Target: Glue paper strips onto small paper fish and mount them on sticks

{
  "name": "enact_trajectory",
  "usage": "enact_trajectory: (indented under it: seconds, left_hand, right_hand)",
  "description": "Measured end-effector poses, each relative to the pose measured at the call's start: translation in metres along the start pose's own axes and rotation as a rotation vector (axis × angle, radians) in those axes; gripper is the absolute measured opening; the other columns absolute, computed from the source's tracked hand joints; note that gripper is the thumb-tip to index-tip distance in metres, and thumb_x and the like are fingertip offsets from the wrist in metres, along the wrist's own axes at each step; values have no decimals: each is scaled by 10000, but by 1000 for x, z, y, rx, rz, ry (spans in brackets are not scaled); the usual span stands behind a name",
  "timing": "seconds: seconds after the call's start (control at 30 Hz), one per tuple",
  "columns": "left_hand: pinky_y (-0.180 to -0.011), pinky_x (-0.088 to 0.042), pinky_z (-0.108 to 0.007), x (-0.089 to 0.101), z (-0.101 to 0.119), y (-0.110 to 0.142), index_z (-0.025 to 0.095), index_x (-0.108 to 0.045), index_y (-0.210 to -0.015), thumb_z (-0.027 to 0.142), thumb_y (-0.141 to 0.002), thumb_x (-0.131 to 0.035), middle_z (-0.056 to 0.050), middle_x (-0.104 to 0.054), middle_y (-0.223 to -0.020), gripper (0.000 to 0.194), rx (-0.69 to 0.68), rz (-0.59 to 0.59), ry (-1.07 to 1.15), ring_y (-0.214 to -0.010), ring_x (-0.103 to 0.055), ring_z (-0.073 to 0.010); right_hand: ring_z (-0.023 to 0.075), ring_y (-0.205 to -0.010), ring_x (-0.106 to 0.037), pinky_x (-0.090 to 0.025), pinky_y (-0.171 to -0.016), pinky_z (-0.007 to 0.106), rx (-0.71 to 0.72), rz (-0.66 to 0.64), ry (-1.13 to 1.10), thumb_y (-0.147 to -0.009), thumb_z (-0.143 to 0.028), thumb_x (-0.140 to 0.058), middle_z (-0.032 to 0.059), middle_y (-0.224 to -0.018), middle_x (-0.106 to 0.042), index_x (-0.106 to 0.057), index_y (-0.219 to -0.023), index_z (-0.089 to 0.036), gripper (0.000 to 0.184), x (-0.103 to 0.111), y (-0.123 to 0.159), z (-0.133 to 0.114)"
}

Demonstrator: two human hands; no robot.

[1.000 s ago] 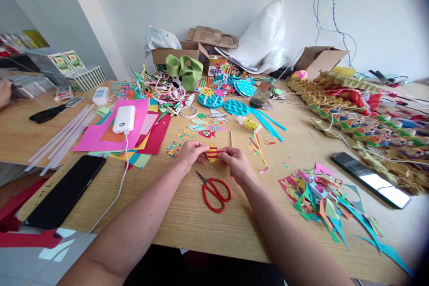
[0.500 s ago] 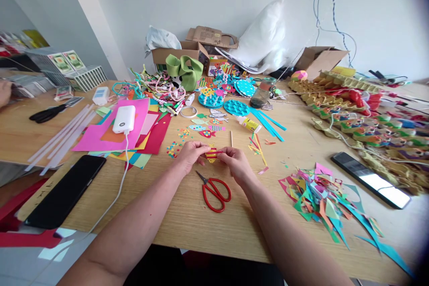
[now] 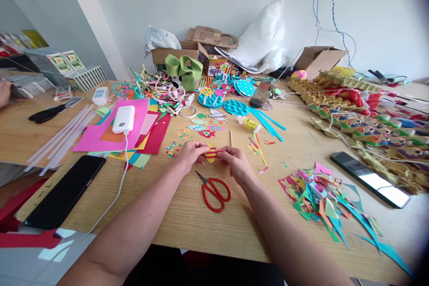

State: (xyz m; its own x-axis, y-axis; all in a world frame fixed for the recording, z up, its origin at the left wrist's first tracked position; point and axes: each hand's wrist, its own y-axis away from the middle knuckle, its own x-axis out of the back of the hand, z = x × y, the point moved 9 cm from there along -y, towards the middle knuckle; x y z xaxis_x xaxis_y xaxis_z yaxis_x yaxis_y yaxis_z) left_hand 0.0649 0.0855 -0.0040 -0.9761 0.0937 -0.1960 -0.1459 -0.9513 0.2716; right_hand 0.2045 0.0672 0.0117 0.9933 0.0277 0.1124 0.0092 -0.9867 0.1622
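Wooden desk (image 3: 182, 219): one striped paper fish (image 3: 211, 157), left grip (image 3: 190, 155) and right grip (image 3: 235, 163) both pinched closed at its edges; uneven pulling could tear it

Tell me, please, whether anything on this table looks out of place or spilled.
Mostly no. The white plastic glue bottle with a yellow label lies on its side rather than upright, beyond the right hand, though no leak shows. Loose multicoloured paper scraps sprawl untidily to that hand's right.
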Motion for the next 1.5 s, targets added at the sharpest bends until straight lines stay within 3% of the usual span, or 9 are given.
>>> enact_trajectory:
  seconds: [0.2, 0.47, 0.73, 1.13, 1.5]
  left_hand:
    - [-347, -393, -175, -3, 0, 1, 130, -645, -688, 249, -584, -712, -37, -655, -671, 171, 8, -31, -21, -521, -591, -115]
    - [-353, -397, -180, -11, -3, 2, 126, -644, -651, 215, -597, -691, -3, -594, -594, 114, 1, -124, -84, -460, -533, -87]
    - [-351, -372, -180, -12, -3, 4, 121, -650, -675, 252, -657, -649, -14, -595, -598, 132, 44, -137, -58, -448, -521, -84]
    - [-354, -375, -167, -11, -1, 4, 124, -630, -649, 164, -645, -645, -6, -591, -585, 43, 20, -96, -84, -440, -530, -79]
    - [-334, -338, -152, -15, -3, 7, 127, -610, -748, 216, -655, -661, -23, -622, -604, 138, 75, -152, -27, -502, -608, -119]
  right_hand:
    - [110, -593, -463, -328, -557, 241, 10, -8, -59, -637, -383, -623, 8, -631, -594, -629, -700, -139, 252, -1, 0, -3]
    - [86, -496, -390, -275, -485, 240, 5, -19, -10, -617, -397, -661, -32, -538, -529, -604, -631, -159, 245, -1, 0, 1]
    - [101, -527, -434, -284, -497, 247, 18, 16, -29, -604, -386, -675, -15, -552, -558, -606, -618, -162, 235, 2, 0, 1]
    - [102, -525, -447, -293, -514, 251, 16, -24, -54, -616, -386, -675, -12, -549, -571, -617, -609, -161, 233, -2, 0, 1]
    - [110, -535, -477, -350, -547, 261, 12, 96, -256, -547, -357, -728, -7, -564, -588, -635, -574, -179, 202, 9, -6, 8]
